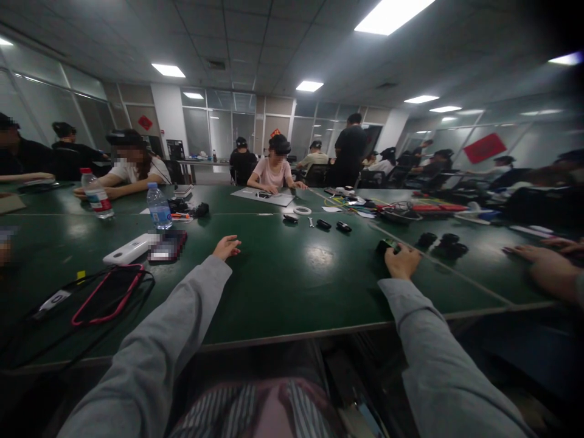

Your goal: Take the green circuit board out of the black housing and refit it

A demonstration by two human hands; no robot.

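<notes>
A large, dim office with glass partitions and bright ceiling panels (310,86) holds several people seated at work, seen from the wearer's head above a long dark green surface (283,304). The wearer's two arms, in grey sleeves, reach forward over it. The right hand (402,261) has its grip closed around a small black-and-green object (387,245), which sits right of centre, near a pale seam in the surface; its details are too small to make out. The left hand (227,247) is well apart from it, left of centre, its grip released and the fingers loosely extended. Between the hands but farther off, a row runs from left to right: a small black item (290,219), a wrench (311,222) just in front of a white ring (302,210), then two more black pieces (323,224). To the right of the right hand is a cluster of dark rounded things (449,246), and beyond it a co-worker's hand (556,267). On the left lie a phone in a pinkish-red case (109,295), a long white device (128,248) and a blue-capped water bottle (159,208), upright. Across the surface, a person in a pink top (271,167) leans over a white board (285,199).
</notes>
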